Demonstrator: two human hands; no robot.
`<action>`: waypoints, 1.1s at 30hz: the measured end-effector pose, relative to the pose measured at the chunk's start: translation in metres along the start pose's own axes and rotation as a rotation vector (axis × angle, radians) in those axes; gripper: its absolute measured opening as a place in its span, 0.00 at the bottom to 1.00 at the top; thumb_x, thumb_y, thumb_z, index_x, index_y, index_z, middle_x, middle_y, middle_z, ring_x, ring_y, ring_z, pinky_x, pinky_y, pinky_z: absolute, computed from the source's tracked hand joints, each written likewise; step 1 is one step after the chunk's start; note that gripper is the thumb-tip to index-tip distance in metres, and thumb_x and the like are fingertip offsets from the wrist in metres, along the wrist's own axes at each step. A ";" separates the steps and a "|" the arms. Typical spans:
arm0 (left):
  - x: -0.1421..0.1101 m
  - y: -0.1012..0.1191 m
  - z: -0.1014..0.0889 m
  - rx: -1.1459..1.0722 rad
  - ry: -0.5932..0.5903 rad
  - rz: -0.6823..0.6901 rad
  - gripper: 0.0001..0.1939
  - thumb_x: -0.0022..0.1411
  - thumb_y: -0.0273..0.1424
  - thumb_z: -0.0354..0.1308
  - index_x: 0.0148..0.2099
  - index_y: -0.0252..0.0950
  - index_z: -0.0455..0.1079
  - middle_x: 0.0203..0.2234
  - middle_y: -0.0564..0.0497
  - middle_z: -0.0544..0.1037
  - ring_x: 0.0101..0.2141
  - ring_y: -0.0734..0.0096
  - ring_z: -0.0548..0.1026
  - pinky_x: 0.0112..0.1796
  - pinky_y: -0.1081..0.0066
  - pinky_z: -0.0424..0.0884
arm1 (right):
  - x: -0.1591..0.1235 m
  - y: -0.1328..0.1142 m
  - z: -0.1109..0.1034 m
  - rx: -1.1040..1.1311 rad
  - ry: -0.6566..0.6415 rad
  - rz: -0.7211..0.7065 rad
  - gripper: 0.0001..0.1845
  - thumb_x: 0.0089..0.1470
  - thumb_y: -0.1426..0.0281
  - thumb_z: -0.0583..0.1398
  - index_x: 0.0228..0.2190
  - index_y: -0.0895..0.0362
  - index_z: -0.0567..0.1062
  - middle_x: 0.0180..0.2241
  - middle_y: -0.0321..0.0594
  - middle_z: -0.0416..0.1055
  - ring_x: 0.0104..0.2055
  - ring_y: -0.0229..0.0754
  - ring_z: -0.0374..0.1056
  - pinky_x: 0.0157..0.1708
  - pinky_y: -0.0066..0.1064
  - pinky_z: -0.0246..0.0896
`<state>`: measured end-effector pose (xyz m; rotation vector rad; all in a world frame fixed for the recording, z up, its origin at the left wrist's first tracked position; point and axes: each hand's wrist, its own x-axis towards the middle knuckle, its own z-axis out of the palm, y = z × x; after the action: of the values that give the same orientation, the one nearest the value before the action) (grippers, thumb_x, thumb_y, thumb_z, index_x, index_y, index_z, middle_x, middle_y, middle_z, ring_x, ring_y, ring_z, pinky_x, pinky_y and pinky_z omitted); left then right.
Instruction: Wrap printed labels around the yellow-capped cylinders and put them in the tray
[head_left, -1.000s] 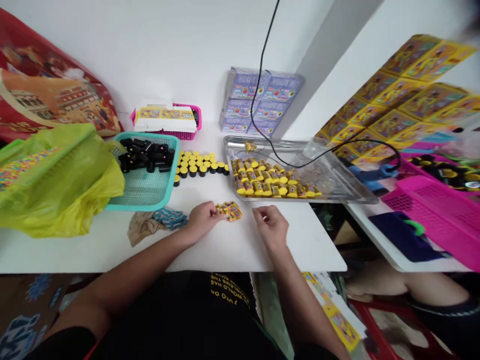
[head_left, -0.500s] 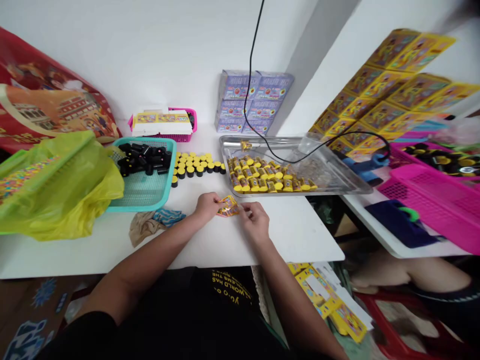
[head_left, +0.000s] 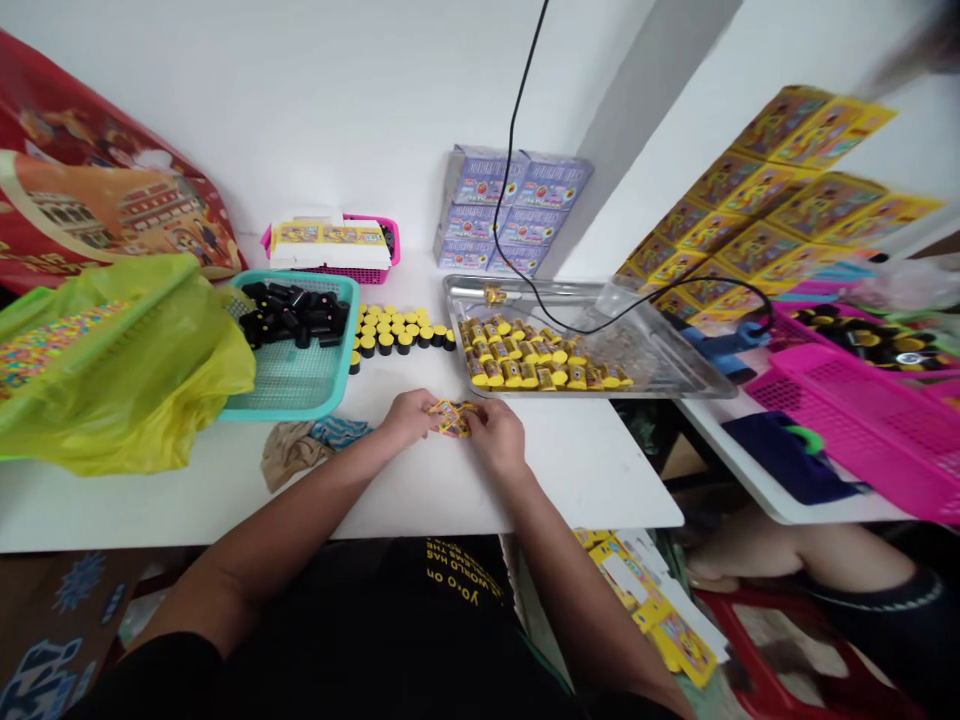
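Head view: small, thin, yellow printed pieces (head_left: 450, 418) pinched between two hands.
Left hand (head_left: 409, 416) and right hand (head_left: 498, 432) clamp fingertips on opposite ends, likely to steady the thin pieces; they're over the smooth white table (head_left: 439, 500), between its front edge and the shiny shallow metal tray (head_left: 645, 352). Yellow-ended cylinders (head_left: 529, 375) lie sideways near the tray's left end, probably against rolling.

Person wears a black short-sleeved top — yellow lettering, upside down, on the front, partly reading "WORLD HAS" — seemingly green-edged.
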<state>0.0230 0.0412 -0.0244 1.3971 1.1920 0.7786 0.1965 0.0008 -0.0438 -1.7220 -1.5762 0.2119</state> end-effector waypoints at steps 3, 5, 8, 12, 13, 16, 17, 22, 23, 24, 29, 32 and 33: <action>-0.009 0.001 -0.006 0.010 0.004 -0.008 0.10 0.47 0.31 0.65 0.22 0.33 0.67 0.11 0.59 0.65 0.12 0.82 0.61 0.16 0.79 0.54 | -0.007 -0.009 -0.008 -0.084 0.136 -0.066 0.14 0.54 0.62 0.56 0.36 0.57 0.77 0.34 0.47 0.73 0.40 0.50 0.67 0.41 0.42 0.64; -0.017 0.001 -0.010 0.006 -0.016 0.005 0.10 0.49 0.32 0.64 0.22 0.33 0.67 0.11 0.59 0.64 0.13 0.81 0.61 0.16 0.79 0.54 | -0.012 -0.020 -0.013 0.021 0.104 -0.122 0.15 0.56 0.60 0.56 0.37 0.57 0.77 0.34 0.46 0.73 0.39 0.49 0.67 0.41 0.41 0.63; -0.030 0.003 -0.019 -0.070 -0.032 0.030 0.10 0.50 0.33 0.62 0.24 0.33 0.68 0.13 0.57 0.66 0.14 0.81 0.62 0.17 0.78 0.56 | -0.017 -0.039 -0.010 0.342 -0.160 -0.113 0.14 0.54 0.57 0.58 0.31 0.55 0.76 0.28 0.40 0.72 0.31 0.43 0.67 0.33 0.35 0.64; -0.050 0.006 -0.039 -0.273 0.070 -0.005 0.13 0.52 0.39 0.62 0.31 0.33 0.74 0.21 0.51 0.73 0.21 0.77 0.68 0.18 0.78 0.56 | -0.013 -0.061 0.010 0.674 -0.303 0.129 0.16 0.47 0.56 0.63 0.24 0.55 0.71 0.18 0.32 0.65 0.20 0.36 0.59 0.22 0.29 0.55; -0.054 0.006 -0.045 -0.310 0.100 -0.011 0.14 0.51 0.40 0.63 0.32 0.33 0.74 0.22 0.50 0.74 0.22 0.76 0.68 0.18 0.78 0.57 | -0.010 -0.066 0.016 0.716 -0.324 0.164 0.16 0.46 0.56 0.64 0.25 0.56 0.72 0.18 0.31 0.65 0.20 0.36 0.58 0.21 0.29 0.53; -0.067 0.000 -0.058 -0.374 0.202 -0.009 0.17 0.50 0.44 0.64 0.29 0.32 0.74 0.20 0.48 0.73 0.21 0.76 0.68 0.18 0.77 0.56 | 0.006 -0.082 0.036 0.731 -0.432 0.149 0.17 0.46 0.54 0.63 0.26 0.56 0.72 0.18 0.32 0.66 0.20 0.36 0.57 0.21 0.28 0.53; -0.071 -0.002 -0.060 -0.387 0.236 -0.009 0.18 0.50 0.44 0.64 0.27 0.31 0.73 0.18 0.49 0.72 0.20 0.76 0.68 0.18 0.76 0.56 | 0.014 -0.087 0.044 0.700 -0.454 0.120 0.17 0.47 0.54 0.62 0.25 0.56 0.72 0.18 0.32 0.66 0.21 0.36 0.58 0.22 0.28 0.54; -0.096 -0.012 -0.068 -0.381 0.265 -0.030 0.17 0.49 0.42 0.65 0.23 0.32 0.71 0.17 0.49 0.73 0.15 0.78 0.63 0.16 0.75 0.54 | 0.058 -0.120 0.091 0.292 -0.354 -0.159 0.09 0.47 0.64 0.60 0.31 0.55 0.73 0.28 0.37 0.71 0.31 0.41 0.66 0.33 0.33 0.61; -0.101 -0.014 -0.070 -0.374 0.265 -0.032 0.17 0.49 0.41 0.65 0.23 0.32 0.70 0.17 0.49 0.73 0.15 0.79 0.62 0.16 0.75 0.53 | 0.065 -0.127 0.101 0.192 -0.341 -0.209 0.10 0.46 0.67 0.61 0.34 0.55 0.73 0.32 0.39 0.72 0.33 0.43 0.66 0.35 0.34 0.61; -0.106 -0.016 -0.071 -0.373 0.269 -0.032 0.16 0.49 0.41 0.65 0.22 0.32 0.69 0.17 0.49 0.73 0.14 0.80 0.61 0.16 0.75 0.53 | 0.070 -0.133 0.111 0.112 -0.332 -0.251 0.13 0.45 0.69 0.61 0.36 0.56 0.73 0.35 0.41 0.72 0.36 0.44 0.67 0.37 0.35 0.61; -0.122 -0.023 -0.083 -0.408 0.300 -0.020 0.19 0.45 0.39 0.69 0.21 0.36 0.61 0.15 0.51 0.73 0.16 0.75 0.68 0.15 0.77 0.55 | 0.073 -0.146 0.146 -0.002 -0.325 -0.338 0.15 0.46 0.71 0.58 0.39 0.58 0.70 0.40 0.48 0.71 0.40 0.48 0.66 0.37 0.36 0.61; -0.126 -0.025 -0.089 -0.343 0.289 -0.005 0.21 0.44 0.40 0.69 0.23 0.37 0.60 0.15 0.52 0.72 0.18 0.71 0.71 0.14 0.77 0.57 | 0.069 -0.144 0.149 0.070 -0.304 -0.282 0.13 0.46 0.70 0.58 0.37 0.57 0.70 0.37 0.44 0.72 0.38 0.47 0.66 0.37 0.35 0.61; -0.126 -0.026 -0.090 -0.304 0.290 0.004 0.21 0.45 0.40 0.69 0.23 0.37 0.60 0.15 0.52 0.72 0.18 0.71 0.71 0.14 0.76 0.58 | 0.068 -0.143 0.145 0.114 -0.289 -0.238 0.12 0.45 0.68 0.59 0.36 0.56 0.70 0.36 0.42 0.72 0.37 0.46 0.66 0.36 0.35 0.61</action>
<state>-0.1025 -0.0524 -0.0115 1.0607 1.2288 1.1435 0.0147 0.1132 -0.0281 -1.4489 -1.9233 0.4383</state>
